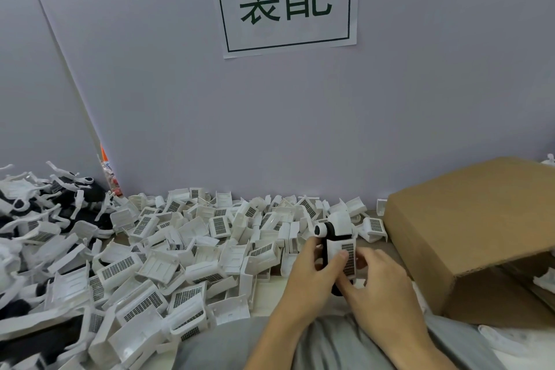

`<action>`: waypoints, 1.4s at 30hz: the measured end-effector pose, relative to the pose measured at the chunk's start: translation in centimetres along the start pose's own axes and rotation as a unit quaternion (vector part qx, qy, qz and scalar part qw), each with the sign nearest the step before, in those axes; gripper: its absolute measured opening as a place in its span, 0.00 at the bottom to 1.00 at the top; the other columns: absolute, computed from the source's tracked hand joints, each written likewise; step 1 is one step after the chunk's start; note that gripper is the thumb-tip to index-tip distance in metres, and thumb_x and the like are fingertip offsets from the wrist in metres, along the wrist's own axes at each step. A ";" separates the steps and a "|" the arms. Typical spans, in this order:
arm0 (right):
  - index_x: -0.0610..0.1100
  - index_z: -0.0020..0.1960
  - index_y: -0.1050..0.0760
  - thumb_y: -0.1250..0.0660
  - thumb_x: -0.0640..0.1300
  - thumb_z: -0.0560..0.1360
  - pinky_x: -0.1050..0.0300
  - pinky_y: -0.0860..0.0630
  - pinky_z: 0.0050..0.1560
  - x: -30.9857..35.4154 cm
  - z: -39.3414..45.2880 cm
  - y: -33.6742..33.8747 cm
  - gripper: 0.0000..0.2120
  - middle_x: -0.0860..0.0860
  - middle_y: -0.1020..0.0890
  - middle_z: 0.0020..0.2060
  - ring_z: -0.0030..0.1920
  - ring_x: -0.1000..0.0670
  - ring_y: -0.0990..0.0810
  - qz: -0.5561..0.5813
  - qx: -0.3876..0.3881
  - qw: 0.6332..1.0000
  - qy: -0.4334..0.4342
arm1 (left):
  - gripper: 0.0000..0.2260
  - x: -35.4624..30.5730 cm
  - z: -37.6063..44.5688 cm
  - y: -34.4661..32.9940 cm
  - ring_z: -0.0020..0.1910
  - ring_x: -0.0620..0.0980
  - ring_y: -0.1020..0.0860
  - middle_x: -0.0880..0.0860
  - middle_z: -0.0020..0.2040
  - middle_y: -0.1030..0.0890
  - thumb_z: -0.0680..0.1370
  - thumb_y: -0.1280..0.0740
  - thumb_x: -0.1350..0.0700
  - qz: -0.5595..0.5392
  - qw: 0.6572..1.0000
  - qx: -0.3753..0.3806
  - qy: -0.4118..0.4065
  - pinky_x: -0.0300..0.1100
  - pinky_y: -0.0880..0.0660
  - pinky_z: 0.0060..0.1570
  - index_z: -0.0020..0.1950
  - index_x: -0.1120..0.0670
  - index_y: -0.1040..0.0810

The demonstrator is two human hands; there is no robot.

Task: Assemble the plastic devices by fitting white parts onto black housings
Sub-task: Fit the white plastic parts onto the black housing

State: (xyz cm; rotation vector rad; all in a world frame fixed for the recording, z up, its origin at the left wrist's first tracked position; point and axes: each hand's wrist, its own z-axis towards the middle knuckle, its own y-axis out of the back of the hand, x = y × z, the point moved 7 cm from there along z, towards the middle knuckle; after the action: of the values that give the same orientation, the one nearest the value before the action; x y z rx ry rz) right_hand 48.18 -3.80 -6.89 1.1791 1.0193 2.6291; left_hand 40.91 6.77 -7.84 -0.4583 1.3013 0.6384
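Both my hands hold one device upright over the table's near edge. Its black housing (326, 249) has a round white-ringed end at the top, and a white grille part (345, 252) sits against its right side. My left hand (312, 273) grips the housing from the left, thumb laid on the white part. My right hand (375, 282) pinches the white part from the right. A big heap of loose white grille parts (192, 249) covers the table to the left and behind.
A pile of black housings with white arms (39, 210) lies at the far left. A brown cardboard box (468, 225) lies on its side at the right, opening toward me. A lilac wall with a printed sign (285, 0) stands behind.
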 end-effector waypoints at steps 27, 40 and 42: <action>0.48 0.34 0.16 0.42 0.61 0.77 0.68 0.28 0.33 -1.7 0.6 -1.2 0.25 0.53 0.15 0.32 0.34 0.57 0.17 0.293 0.027 0.952 -0.085 | 0.19 -0.2 -0.4 0.5 0.29 0.39 0.22 0.45 0.33 0.18 0.82 0.38 0.43 -0.037 0.998 -0.013 0.049 0.28 0.32 0.23 0.50 0.58 0.17; 0.46 0.44 0.14 0.34 0.53 0.74 0.70 0.25 0.36 -1.7 0.9 -1.0 0.14 0.51 0.13 0.37 0.39 0.57 0.14 0.405 0.045 0.909 -0.083 | 0.10 -1.5 -0.8 -0.3 0.39 0.48 0.16 0.53 0.43 0.14 0.83 0.37 0.58 -0.073 0.996 0.054 0.014 0.40 0.20 0.38 0.59 0.59 0.18; 0.46 0.45 0.13 0.34 0.55 0.72 0.67 0.23 0.40 -1.9 0.9 -1.0 0.15 0.51 0.12 0.39 0.42 0.56 0.14 0.400 0.046 0.911 -0.087 | 0.09 -1.5 -0.9 -0.3 0.39 0.47 0.16 0.51 0.42 0.14 0.83 0.37 0.59 -0.078 0.995 0.053 0.022 0.39 0.20 0.37 0.57 0.59 0.18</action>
State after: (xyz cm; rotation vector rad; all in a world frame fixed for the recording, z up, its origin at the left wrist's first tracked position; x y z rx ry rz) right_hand 49.94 -3.24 -8.28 2.1936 0.7259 2.9373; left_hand 40.26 5.73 -6.60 -0.4833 1.3200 0.4289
